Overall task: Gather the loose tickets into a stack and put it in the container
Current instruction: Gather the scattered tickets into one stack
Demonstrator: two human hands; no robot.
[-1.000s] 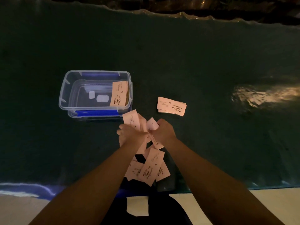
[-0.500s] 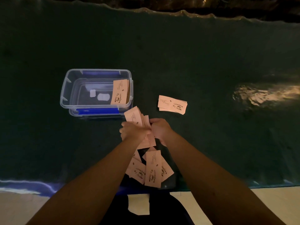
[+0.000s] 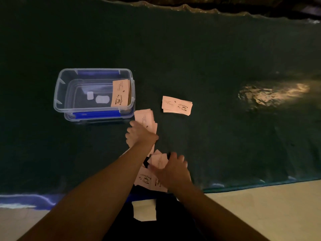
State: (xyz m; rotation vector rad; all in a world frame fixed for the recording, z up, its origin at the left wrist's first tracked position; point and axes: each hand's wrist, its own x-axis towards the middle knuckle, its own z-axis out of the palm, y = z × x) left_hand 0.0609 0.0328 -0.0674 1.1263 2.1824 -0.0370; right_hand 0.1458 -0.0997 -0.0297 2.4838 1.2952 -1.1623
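In the head view, the left hand (image 3: 139, 134) clasps a fanned bundle of pale pink paper tickets (image 3: 145, 119), long axis pointing away toward the clear plastic container with blue clips (image 3: 60, 94), which sits just up and left, nearer this hand. The right hand (image 3: 171, 168) reaches open-fingered onto the loose pink tickets (image 3: 145, 180) by the dark cloth's (image 3: 225, 58) near edge; whether it grips one I cannot tell.

stack of tickets (image 3: 177, 106): "COFFEE" beside cup drawing | ticket in container (image 3: 119, 94): same print, smaller lines unreadable
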